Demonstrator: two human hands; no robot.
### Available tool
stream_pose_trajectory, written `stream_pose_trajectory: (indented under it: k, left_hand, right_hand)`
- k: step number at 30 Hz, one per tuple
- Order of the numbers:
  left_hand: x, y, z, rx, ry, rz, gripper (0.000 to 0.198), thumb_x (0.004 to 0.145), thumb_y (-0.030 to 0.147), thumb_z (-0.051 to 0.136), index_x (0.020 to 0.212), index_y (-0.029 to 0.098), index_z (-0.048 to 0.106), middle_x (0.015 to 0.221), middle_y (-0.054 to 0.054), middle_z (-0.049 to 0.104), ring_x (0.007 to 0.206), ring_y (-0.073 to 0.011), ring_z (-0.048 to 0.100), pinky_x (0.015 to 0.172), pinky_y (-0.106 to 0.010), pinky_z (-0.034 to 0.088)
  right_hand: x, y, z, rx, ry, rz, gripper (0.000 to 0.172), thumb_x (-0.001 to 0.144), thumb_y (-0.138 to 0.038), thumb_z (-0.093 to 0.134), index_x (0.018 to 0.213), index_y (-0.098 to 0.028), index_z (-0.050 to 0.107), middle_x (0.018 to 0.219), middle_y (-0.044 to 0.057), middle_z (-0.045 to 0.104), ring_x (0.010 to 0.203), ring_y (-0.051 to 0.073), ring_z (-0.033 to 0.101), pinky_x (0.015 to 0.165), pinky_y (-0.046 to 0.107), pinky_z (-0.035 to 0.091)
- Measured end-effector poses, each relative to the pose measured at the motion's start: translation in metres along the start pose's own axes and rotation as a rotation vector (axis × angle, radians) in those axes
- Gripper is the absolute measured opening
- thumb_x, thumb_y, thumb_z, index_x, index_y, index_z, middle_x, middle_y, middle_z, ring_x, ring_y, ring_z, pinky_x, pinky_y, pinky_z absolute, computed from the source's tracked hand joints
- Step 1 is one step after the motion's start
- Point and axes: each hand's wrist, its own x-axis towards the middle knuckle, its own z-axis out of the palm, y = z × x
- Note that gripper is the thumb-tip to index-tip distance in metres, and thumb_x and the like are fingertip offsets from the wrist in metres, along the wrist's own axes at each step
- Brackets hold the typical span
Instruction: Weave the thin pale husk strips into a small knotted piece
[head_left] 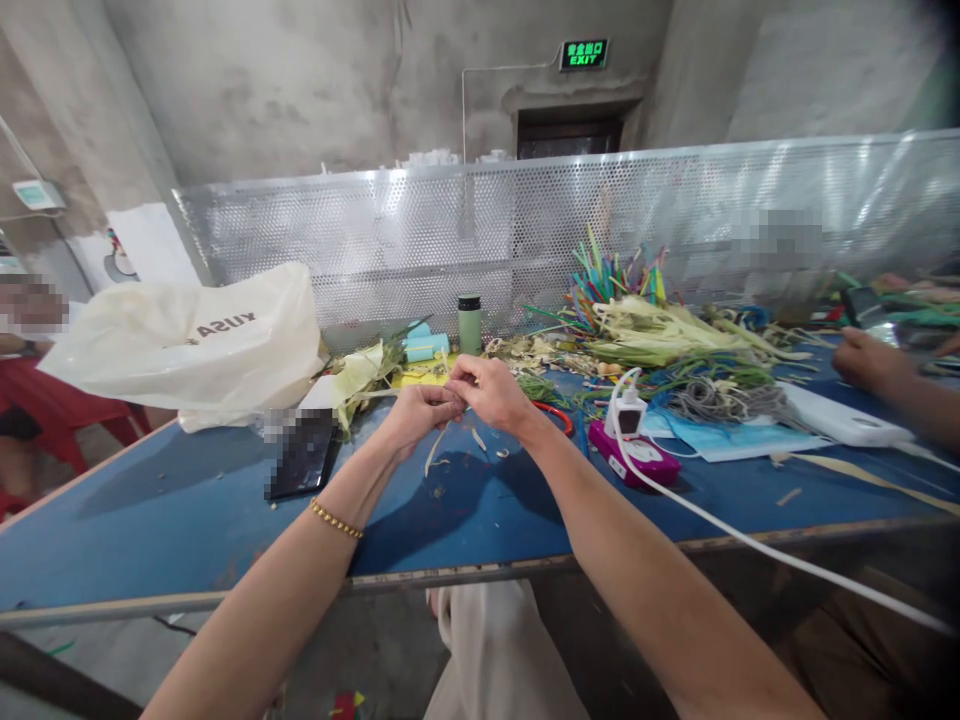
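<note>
Both my hands meet above the middle of the blue table. My left hand is closed in a pinch on a pale thin straw strip that hangs down from the fingers. My right hand is closed too, its fingers pinching the same strip at the top, touching the left hand's fingertips. Small pale scraps lie on the table just under the hands. A gold bracelet sits on my left wrist.
A black phone and a white plastic bag lie to the left. A green bottle, a heap of pale and green leaves, coloured sticks, a magenta power bank with white cable lie behind and right. Another person's hand rests far right.
</note>
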Motion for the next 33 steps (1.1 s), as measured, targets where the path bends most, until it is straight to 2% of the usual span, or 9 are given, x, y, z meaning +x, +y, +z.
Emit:
stream_pose_trajectory:
  k: [7,14,22,24,27,28,30,33]
  left_hand:
    - [-0.002,0.0,0.001,0.006,-0.038,-0.007,0.013,0.057,0.019,0.07,0.053,0.011,0.062,0.053,-0.001,0.059,0.048,-0.0063,0.041,0.049,-0.022,0.028]
    - [-0.002,0.001,0.003,0.041,-0.047,0.037,0.009,0.059,0.015,0.066,0.052,0.011,0.061,0.053,-0.001,0.058,0.048,-0.0064,0.041,0.05,-0.022,0.03]
    - [0.0,-0.003,0.006,-0.018,-0.02,0.016,0.008,0.06,0.012,0.067,0.052,0.011,0.062,0.053,-0.002,0.059,0.047,-0.0073,0.043,0.049,-0.023,0.03]
    - [0.003,-0.003,0.003,-0.111,0.021,-0.012,0.007,0.06,0.015,0.071,0.059,0.01,0.066,0.058,-0.004,0.062,0.048,-0.0069,0.044,0.048,-0.022,0.03]
    - [0.008,-0.004,-0.005,-0.299,0.178,-0.068,0.017,0.056,0.017,0.077,0.07,0.009,0.071,0.063,-0.004,0.063,0.047,-0.0049,0.041,0.045,-0.02,0.027]
    - [0.01,-0.004,-0.008,-0.376,0.217,-0.095,0.018,0.055,0.017,0.078,0.07,0.008,0.07,0.058,-0.002,0.06,0.046,-0.0046,0.04,0.044,-0.02,0.026]
    - [0.013,-0.005,-0.012,-0.506,0.233,-0.119,0.018,0.055,0.015,0.078,0.069,0.008,0.07,0.055,-0.001,0.057,0.046,-0.005,0.042,0.045,-0.02,0.029]
    - [0.015,-0.007,-0.013,-0.599,0.299,-0.092,0.016,0.056,0.012,0.077,0.068,0.008,0.069,0.056,-0.002,0.06,0.048,-0.0059,0.047,0.047,-0.019,0.034]
  right_hand:
    - [-0.002,-0.002,0.004,0.047,-0.012,-0.001,0.009,0.077,-0.018,0.057,0.069,-0.016,0.056,0.061,-0.003,0.054,0.058,0.009,0.043,0.058,0.021,0.03]
    - [-0.003,-0.003,0.003,0.093,0.029,0.018,0.01,0.078,-0.016,0.054,0.067,-0.016,0.054,0.061,-0.004,0.053,0.059,0.009,0.045,0.059,0.021,0.032]
    - [-0.001,-0.006,0.006,0.041,0.026,0.047,0.011,0.079,-0.017,0.057,0.068,-0.017,0.058,0.065,-0.002,0.059,0.062,0.011,0.049,0.063,0.023,0.036]
    - [0.001,-0.007,0.003,-0.058,0.094,0.013,0.01,0.081,-0.02,0.058,0.073,-0.017,0.062,0.073,0.001,0.064,0.071,0.013,0.053,0.07,0.025,0.037]
    - [0.001,-0.008,-0.004,-0.257,0.387,0.013,0.016,0.087,-0.029,0.054,0.085,-0.017,0.066,0.093,0.007,0.066,0.09,0.019,0.053,0.083,0.031,0.034]
    - [0.001,-0.007,-0.005,-0.281,0.415,0.034,0.019,0.088,-0.029,0.052,0.084,-0.017,0.066,0.091,0.008,0.066,0.089,0.019,0.053,0.081,0.031,0.035]
    - [-0.001,-0.005,-0.002,-0.222,0.302,0.067,0.023,0.088,-0.028,0.052,0.073,-0.015,0.065,0.075,0.006,0.064,0.073,0.016,0.053,0.071,0.027,0.036]
    - [-0.003,-0.004,0.01,-0.108,0.03,0.147,0.026,0.085,-0.03,0.056,0.065,-0.015,0.063,0.061,0.002,0.061,0.058,0.012,0.048,0.059,0.024,0.032]
